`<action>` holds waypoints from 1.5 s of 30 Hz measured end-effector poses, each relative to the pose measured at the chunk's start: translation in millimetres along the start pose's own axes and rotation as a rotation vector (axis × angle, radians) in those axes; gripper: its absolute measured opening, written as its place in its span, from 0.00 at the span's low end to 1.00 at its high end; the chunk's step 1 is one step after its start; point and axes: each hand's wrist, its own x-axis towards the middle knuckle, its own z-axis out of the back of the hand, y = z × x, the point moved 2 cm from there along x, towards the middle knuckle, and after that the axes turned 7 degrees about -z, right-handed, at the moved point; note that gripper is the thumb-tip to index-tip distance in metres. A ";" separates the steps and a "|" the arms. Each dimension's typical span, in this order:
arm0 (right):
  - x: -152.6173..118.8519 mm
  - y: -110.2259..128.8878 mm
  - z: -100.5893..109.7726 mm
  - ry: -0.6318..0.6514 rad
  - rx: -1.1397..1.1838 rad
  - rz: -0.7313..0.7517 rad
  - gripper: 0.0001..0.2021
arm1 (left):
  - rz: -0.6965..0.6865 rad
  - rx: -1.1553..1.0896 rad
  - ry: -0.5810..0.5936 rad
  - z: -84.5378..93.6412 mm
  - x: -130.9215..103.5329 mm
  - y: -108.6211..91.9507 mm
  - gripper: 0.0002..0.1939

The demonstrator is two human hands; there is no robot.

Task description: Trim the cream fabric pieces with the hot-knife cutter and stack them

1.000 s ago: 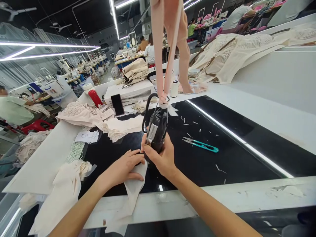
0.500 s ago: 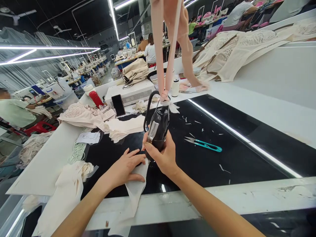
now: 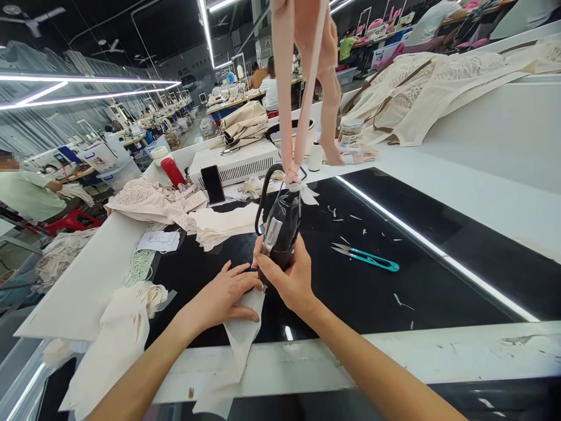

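Note:
In my right hand is a black handheld power tool with a silver plate on its side, held upright with my fingers wrapped round it. Its top is tied to pink straps hanging from above, and its lower end is hidden by my hands. My left hand lies flat with fingers spread on a cream fabric piece, close to the tool's base. The fabric hangs past the near edge of the black work surface. To the right lie teal thread snips among thread scraps.
A stack of cream fabric pieces lies behind my left hand. Farther back are a phone, a red bottle and a white vented box. Cream garments lie at the back right. More fabric hangs at the left.
The view has shifted slightly. Both hands, the tool and the fabric stay in nearly the same place relative to each other.

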 end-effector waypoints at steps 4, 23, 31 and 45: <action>-0.6 -0.7 -0.2 -0.007 -0.004 -0.003 0.13 | -0.007 -0.018 -0.010 0.4 0.0 0.1 0.32; -12.6 1.3 1.6 -0.018 0.030 -0.011 0.15 | -0.016 -0.018 -0.031 -2.8 -0.6 4.2 0.30; -14.4 0.5 -4.4 0.020 0.087 -0.026 0.15 | -0.008 -0.016 -0.032 -5.5 -1.3 6.5 0.34; -14.9 -3.4 -3.6 0.008 0.046 -0.026 0.13 | -0.016 0.048 -0.047 -4.6 -8.8 5.1 0.31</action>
